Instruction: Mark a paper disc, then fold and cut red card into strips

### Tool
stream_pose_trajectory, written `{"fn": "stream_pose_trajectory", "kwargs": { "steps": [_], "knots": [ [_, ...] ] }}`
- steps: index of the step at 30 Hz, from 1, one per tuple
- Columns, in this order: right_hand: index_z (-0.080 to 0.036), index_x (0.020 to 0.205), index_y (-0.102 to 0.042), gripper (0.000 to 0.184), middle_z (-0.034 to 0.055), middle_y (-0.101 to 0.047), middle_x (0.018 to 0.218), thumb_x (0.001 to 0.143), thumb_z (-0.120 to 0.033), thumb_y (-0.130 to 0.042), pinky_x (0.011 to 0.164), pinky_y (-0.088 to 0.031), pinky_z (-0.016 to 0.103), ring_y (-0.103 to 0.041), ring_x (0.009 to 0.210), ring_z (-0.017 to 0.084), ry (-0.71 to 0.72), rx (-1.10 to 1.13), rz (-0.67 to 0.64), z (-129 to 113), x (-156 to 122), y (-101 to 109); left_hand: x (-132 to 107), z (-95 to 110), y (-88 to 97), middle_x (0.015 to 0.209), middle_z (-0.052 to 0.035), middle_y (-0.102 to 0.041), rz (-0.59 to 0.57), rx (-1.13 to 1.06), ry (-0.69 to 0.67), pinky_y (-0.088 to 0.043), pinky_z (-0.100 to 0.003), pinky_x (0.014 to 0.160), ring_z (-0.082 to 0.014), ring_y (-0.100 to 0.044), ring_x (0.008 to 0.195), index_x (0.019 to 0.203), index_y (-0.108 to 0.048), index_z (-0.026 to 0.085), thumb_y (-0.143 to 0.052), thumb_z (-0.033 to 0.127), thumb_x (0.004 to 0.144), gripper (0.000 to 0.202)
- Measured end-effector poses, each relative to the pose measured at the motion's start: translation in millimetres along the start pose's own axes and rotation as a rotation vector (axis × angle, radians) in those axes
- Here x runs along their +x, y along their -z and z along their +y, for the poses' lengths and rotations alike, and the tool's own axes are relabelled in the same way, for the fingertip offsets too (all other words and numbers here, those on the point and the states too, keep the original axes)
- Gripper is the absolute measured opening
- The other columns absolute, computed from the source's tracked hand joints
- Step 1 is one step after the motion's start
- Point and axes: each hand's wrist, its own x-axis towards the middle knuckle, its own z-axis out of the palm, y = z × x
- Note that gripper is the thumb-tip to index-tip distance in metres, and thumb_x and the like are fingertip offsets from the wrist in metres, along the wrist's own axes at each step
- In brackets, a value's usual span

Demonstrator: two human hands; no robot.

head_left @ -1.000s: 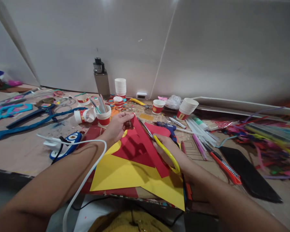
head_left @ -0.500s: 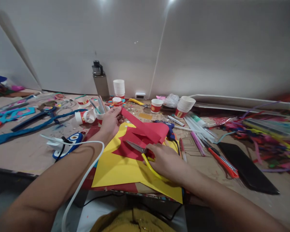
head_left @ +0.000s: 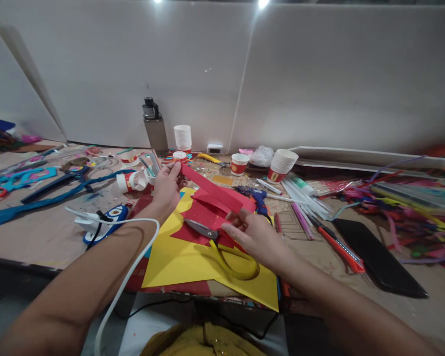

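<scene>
My left hand [head_left: 166, 187] pinches one end of a long red paper strip [head_left: 211, 187] and holds it up over the work. My right hand [head_left: 255, 234] reaches to the strip's other end, fingers loosely apart and close to it. Yellow-handled scissors [head_left: 226, 252] lie shut on the yellow paper sheet [head_left: 178, 259], just under my right hand. More red paper [head_left: 203, 217] lies on the yellow sheet below the strip.
A blue glue gun [head_left: 257, 198] lies behind the papers. Paper cups [head_left: 284, 165], a grey bottle [head_left: 155, 126], markers, an orange utility knife [head_left: 341, 249], a black phone [head_left: 378, 262] and a heap of coloured pipe cleaners [head_left: 411, 207] crowd the table. A white cable [head_left: 129, 277] crosses my left forearm.
My right hand has laid the scissors down on the yellow sheet and moved up to the red strip. My left hand has lifted the cut strip away from the red paper.
</scene>
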Motion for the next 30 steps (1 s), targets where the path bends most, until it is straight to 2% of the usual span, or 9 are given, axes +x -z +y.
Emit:
{"fn": "stream_pose_trajectory", "kwargs": {
  "steps": [6, 9, 12, 15, 19, 23, 30],
  "knots": [
    [-0.019, 0.112, -0.049, 0.043, 0.0010, -0.065, 0.076, 0.084, -0.050, -0.057, 0.051, -0.048, 0.025, -0.062, 0.057, 0.013, -0.067, 0.495, 0.022, 3, 9, 1, -6, -1, -3.6, 0.056, 0.0083, -0.057, -0.001, 0.020, -0.036, -0.036, -0.016, 0.042, -0.0049, -0.051, 0.044, 0.081, -0.052, 0.020, -0.073, 0.033, 0.071, 0.027],
    [-0.018, 0.091, -0.054, 0.029, -0.0018, -0.061, 0.066, 0.086, -0.046, -0.054, 0.044, -0.046, 0.022, -0.059, 0.050, 0.011, -0.073, 0.610, 0.040, 4, 14, 0, -9, -2, -6.2, 0.057, 0.0072, -0.058, -0.042, 0.018, -0.045, -0.039, -0.017, 0.042, -0.0059, -0.052, 0.044, 0.082, -0.053, 0.019, -0.074, 0.034, 0.070, 0.029],
    [-0.018, 0.073, -0.053, 0.029, -0.0031, -0.058, 0.058, 0.085, -0.043, -0.054, 0.038, -0.041, 0.019, -0.054, 0.042, 0.009, -0.102, 0.620, 0.081, 9, 20, -1, -12, -4, -8.9, 0.062, 0.0049, -0.062, -0.144, 0.005, 0.035, -0.042, -0.018, 0.044, -0.0067, -0.055, 0.046, 0.081, -0.053, 0.018, -0.075, 0.035, 0.070, 0.030],
    [-0.018, 0.073, -0.054, 0.026, -0.0044, -0.059, 0.057, 0.083, -0.043, -0.056, 0.037, -0.041, 0.018, -0.054, 0.041, 0.008, -0.143, 0.642, 0.144, 11, 24, -2, -18, -6, -11.5, 0.063, 0.0021, -0.063, -0.250, 0.051, 0.168, -0.044, -0.018, 0.046, -0.0094, -0.061, 0.052, 0.078, -0.052, 0.016, -0.076, 0.035, 0.069, 0.031],
    [-0.018, 0.070, -0.054, 0.026, -0.0035, -0.061, 0.057, 0.082, -0.040, -0.058, 0.040, -0.042, 0.018, -0.055, 0.043, 0.008, -0.168, 0.600, 0.088, 8, 24, -2, -26, -9, -13.6, 0.062, -0.0018, -0.065, -0.315, 0.155, 0.280, -0.046, -0.019, 0.048, -0.0135, -0.065, 0.055, 0.074, -0.051, 0.015, -0.077, 0.034, 0.067, 0.033],
    [-0.016, 0.062, -0.056, 0.029, 0.0003, -0.064, 0.057, 0.082, -0.037, -0.059, 0.045, -0.041, 0.017, -0.056, 0.046, 0.007, -0.168, 0.508, 0.018, 8, 23, -5, -30, -9, -13.9, 0.063, -0.0017, -0.065, -0.322, 0.166, 0.292, -0.046, -0.020, 0.047, -0.0133, -0.064, 0.054, 0.070, -0.050, 0.015, -0.079, 0.036, 0.064, 0.036],
    [-0.016, 0.064, -0.057, 0.030, 0.0023, -0.068, 0.062, 0.082, -0.040, -0.058, 0.042, -0.038, 0.018, -0.056, 0.046, 0.008, -0.154, 0.459, -0.060, 16, 22, -18, -22, -3, -11.0, 0.056, 0.0030, -0.060, -0.216, 0.082, 0.208, -0.045, -0.017, 0.046, -0.0069, -0.055, 0.047, 0.069, -0.053, 0.015, -0.079, 0.031, 0.062, 0.032]
  ]
}}
